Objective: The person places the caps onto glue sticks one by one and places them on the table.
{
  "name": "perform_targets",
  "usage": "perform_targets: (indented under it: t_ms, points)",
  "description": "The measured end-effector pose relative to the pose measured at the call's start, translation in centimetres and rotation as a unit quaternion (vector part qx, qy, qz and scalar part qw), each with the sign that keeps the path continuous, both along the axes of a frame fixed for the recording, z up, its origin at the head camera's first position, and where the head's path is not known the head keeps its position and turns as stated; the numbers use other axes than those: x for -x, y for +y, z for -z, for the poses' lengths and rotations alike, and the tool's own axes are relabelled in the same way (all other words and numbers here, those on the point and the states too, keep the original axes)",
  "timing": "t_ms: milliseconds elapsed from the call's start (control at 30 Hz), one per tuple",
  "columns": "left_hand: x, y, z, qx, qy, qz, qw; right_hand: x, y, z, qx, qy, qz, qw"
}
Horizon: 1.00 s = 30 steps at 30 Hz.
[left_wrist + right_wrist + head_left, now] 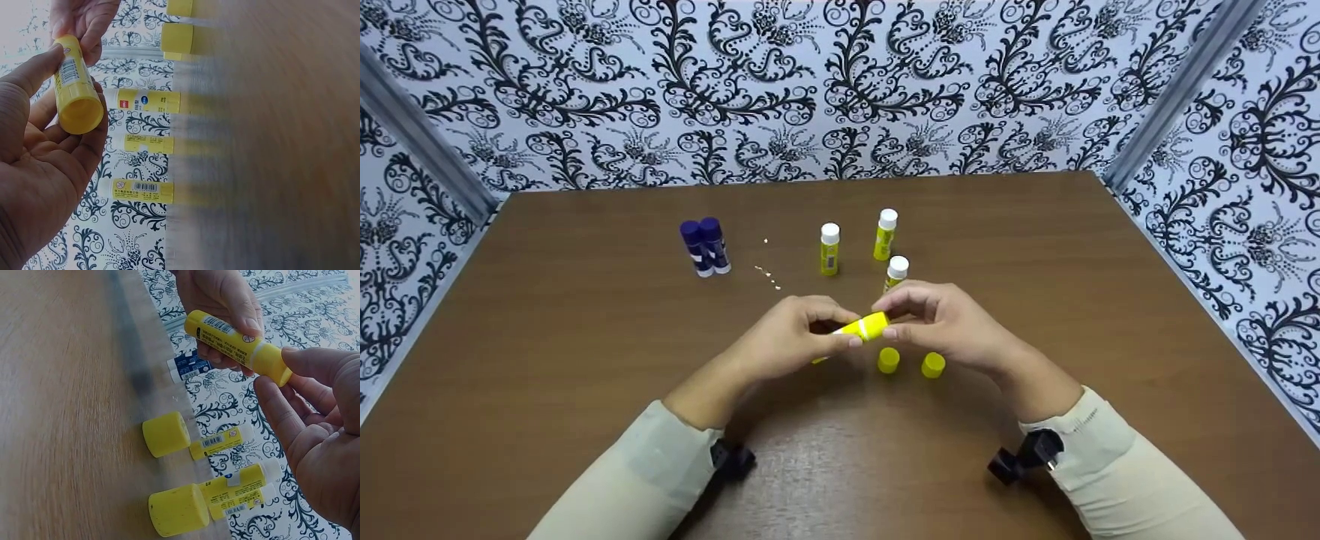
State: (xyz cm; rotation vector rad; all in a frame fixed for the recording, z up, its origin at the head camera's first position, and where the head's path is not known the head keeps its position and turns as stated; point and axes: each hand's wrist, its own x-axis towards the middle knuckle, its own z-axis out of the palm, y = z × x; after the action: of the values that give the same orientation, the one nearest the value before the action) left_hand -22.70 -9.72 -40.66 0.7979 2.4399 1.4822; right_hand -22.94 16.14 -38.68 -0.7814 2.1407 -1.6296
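Observation:
My left hand [780, 337] grips the body of a yellow glue stick [225, 337] between thumb and fingers, tilted above the table. At its other end, the thumb and fingertips of my right hand [960, 322] pinch its yellow cap [271, 364]. A white band shows between cap and body. In the left wrist view, the round base of the glue stick [79, 109] faces the camera and looks hollow. Just below my hands, two loose yellow caps [889, 361] stand on the table.
Beyond my hands stand three yellow glue sticks [829, 255] with white caps; my right hand partly covers the nearest. Two dark purple glue sticks [714, 244] stand together at the left. Small white crumbs [767, 274] lie between them. Patterned walls [840, 90] border the brown table [585, 315].

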Motion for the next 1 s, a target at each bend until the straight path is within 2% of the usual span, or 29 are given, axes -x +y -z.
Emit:
perform_targets:
  t_ms: [400, 667, 1000]
  points:
    - [-0.19, -0.05, -0.22, 0.0, -0.006, -0.001, 1.0, 0.0, -0.09, 0.02, -0.01, 0.011, -0.003, 0.9999]
    - [-0.24, -0.03, -0.33, 0.008, -0.003, -0.009, 0.9999, -0.04, -0.29, 0.28, -0.018, 0.005, 0.02, 0.9996]
    - [-0.29, -0.21, -0.69, 0.014, 0.03, -0.017, 0.9993, -0.31, -0.97, 0.74, -0.001, 0.019, 0.052, 0.9985]
